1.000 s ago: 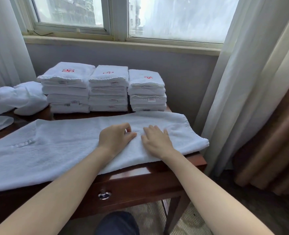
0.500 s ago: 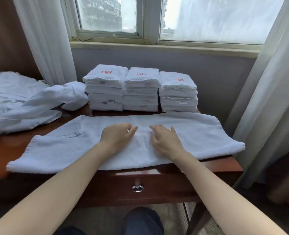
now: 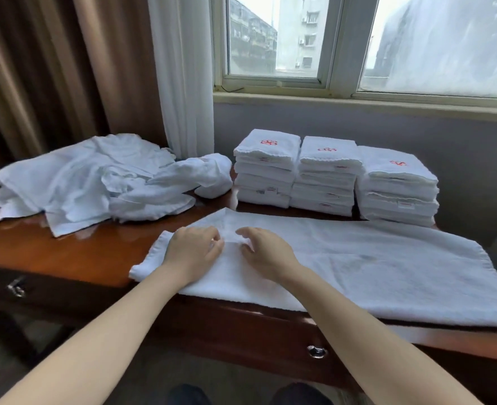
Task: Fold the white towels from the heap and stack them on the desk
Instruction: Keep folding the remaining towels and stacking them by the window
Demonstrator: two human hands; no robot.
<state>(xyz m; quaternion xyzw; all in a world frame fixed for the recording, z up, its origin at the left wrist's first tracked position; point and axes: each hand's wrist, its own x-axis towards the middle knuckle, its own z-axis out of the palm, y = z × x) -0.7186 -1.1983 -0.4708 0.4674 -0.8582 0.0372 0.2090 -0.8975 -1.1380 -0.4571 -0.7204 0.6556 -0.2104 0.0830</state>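
Three stacks of folded towels [image 3: 326, 173] done beyond the hands, the heap [image 3: 89, 179] still waiting past the left hand [image 3: 193, 252], one long towel [image 3: 373, 258] on the tabletop [image 3: 66, 252] under it and the right hand [image 3: 266, 254], close together, fingers bent, grip unclear.

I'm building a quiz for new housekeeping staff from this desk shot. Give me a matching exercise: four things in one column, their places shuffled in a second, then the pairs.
Things
1. towel heap
2. folded stacks
3. spread towel
4. left hand

Places
A. at the back of the desk, under the window
B. on the spread towel's left end
C. rumpled on the desk's left side
D. flat along the desk's front edge

Pairs: 1-C, 2-A, 3-D, 4-B
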